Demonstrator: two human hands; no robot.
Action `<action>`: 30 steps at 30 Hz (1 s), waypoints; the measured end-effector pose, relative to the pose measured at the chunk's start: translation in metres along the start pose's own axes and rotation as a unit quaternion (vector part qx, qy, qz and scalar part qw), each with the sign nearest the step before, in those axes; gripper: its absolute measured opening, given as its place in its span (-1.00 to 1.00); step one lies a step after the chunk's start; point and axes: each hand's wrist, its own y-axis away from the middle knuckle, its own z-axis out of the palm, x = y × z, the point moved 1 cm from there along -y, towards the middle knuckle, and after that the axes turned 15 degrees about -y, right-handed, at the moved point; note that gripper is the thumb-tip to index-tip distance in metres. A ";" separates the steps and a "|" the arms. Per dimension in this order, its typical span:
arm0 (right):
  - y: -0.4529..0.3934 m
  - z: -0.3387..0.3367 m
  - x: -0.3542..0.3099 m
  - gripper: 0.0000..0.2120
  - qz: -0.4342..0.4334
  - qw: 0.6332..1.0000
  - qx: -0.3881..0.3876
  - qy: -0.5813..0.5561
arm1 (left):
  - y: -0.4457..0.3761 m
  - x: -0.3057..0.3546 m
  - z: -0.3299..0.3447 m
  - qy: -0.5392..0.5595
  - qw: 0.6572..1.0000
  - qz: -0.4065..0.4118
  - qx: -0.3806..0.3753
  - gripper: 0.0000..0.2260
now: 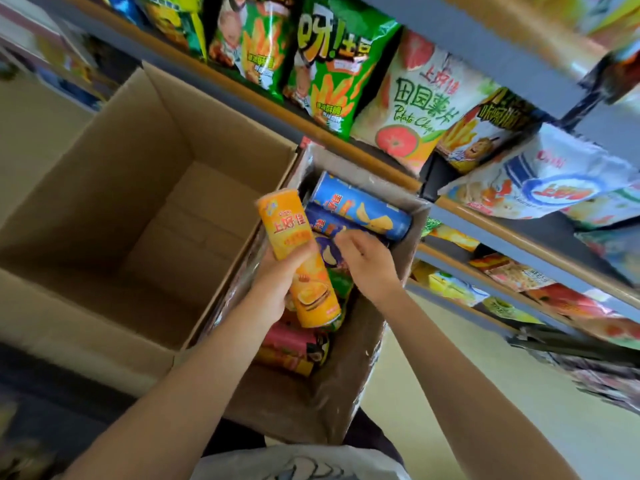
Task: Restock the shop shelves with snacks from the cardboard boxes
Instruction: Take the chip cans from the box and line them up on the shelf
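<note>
- Both forearms reach up from the bottom of the frame over the smaller cardboard box [349,386] at centre.
- Left hand [277,285] grasps an orange snack can [294,258] around its middle; its long axis tilts, one end toward upper left, the other down into the box.
- Right hand [367,261] curls onto a dark blue can [329,225] lying inside.
- Shelves [346,136] of snack bags fill the upper right.

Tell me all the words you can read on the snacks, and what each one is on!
"上好佳" on the orange can that the left hand grips.
"田园薯片" and "Potato Chips" on the tomato bag.
"呀!土豆" on the green bag.
Print on the blue cans, the white and blue bag and lower-shelf packets is too blurred.
</note>
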 end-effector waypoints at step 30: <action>0.042 -0.003 -0.068 -0.46 0.156 0.864 0.036 -0.478 | 0.028 0.070 -0.035 0.004 0.998 -0.058 -0.028 -0.55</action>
